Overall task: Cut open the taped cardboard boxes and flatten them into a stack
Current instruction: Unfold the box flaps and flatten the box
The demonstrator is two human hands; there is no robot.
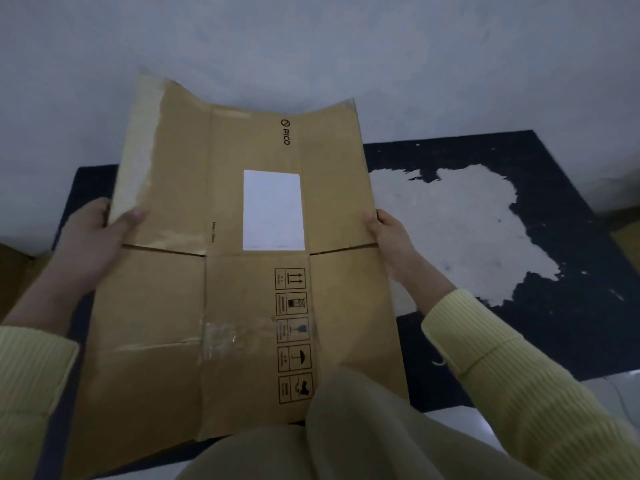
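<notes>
Over the dark mat (571, 323), a person holds a flattened box (166, 289) by its two side edges. The box covers the left part of the mat, and its far end reaches past the mat's far edge toward the pale wall (415, 46). It is not possible to tell whether the cardboard touches the mat or is lifted a little from it.

The left hand (93, 237) grips the left edge of the box. Its thumb lies on top of the cardboard and the other fingers are hidden below. The right hand (391, 240) grips the right edge, with the fingers curled round it. Both hands are closed on the box, near the cuts that separate the far flaps from the panels.

The printed side of the box faces up. A white label (273, 209) sits near its middle, a logo (284, 132) is on the side toward the mat's far edge, and a column of symbols (292, 334) runs toward the mat's near edge. A strip of clear tape (221, 336) lies just beside the symbols. The two far corner flaps tilt upward, and the left one shows a pale torn strip.

On the right part of the mat a large white patch (467, 230) with a ragged border is visible. Yellow ribbed sleeves (519, 393) cover both arms. At the mat's near edge, a knee (346, 427) in beige cloth hides the near right corner of the box.
</notes>
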